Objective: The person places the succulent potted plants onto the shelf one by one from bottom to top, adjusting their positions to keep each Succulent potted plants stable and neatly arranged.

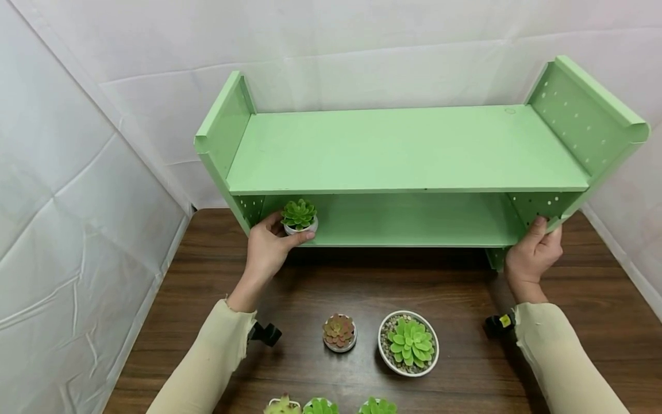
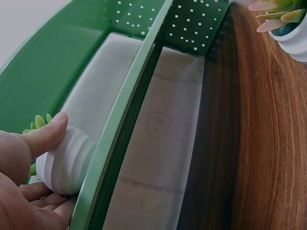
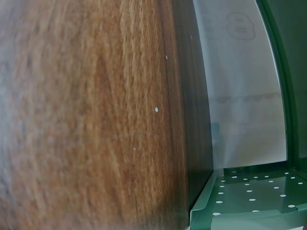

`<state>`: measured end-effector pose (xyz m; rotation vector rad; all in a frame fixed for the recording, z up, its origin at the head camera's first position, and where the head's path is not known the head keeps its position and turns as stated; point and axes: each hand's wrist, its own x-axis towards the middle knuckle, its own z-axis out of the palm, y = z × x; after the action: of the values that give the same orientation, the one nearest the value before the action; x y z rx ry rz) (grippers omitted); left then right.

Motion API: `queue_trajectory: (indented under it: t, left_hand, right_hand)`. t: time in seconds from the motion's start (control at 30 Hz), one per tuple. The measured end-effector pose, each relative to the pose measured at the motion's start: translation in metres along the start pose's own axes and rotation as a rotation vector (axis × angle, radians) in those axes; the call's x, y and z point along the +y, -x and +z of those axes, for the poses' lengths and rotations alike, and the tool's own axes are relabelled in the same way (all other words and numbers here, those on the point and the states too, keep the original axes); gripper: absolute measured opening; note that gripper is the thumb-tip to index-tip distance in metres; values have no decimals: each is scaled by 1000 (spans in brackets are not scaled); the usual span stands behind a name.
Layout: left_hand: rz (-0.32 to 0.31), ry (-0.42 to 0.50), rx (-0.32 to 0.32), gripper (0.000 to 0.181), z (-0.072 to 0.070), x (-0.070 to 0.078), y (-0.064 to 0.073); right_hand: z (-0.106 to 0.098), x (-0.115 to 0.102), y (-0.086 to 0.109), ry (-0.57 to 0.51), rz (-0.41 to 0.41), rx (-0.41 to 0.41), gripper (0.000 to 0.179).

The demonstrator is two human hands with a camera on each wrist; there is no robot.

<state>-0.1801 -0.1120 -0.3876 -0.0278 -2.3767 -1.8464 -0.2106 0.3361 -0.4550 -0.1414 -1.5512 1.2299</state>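
In the head view a two-tier green shelf stands at the back of the table. My left hand holds a small potted succulent at the left end of its lower tier. In the left wrist view the thumb lies over the top of the ribbed white pot, fingers beneath, and the pot's base is right by the green shelf lip. Over on the right, my right hand grips the front edge of the shelf's perforated side panel, thumb on its inner side.
On the wooden table in front are a reddish succulent and a larger green succulent in a white bowl. Several more small plants line the near edge. White cloth walls enclose the back and sides.
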Motion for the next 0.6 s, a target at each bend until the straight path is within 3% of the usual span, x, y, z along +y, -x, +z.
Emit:
queue_trajectory:
  t: [0.2,0.43,0.6]
  left_hand:
    - [4,-52,-16,63,-1,0,0]
    - [0,-54,-12,65,-1,-1,0]
    - [-5,-34,-14,69,-1,-1,1]
  right_hand:
    - [1,-1,0,-7,5,4,27]
    - [4,-20,3,-4,11,14,27]
    - [3,-8,2,-1,8,15,27]
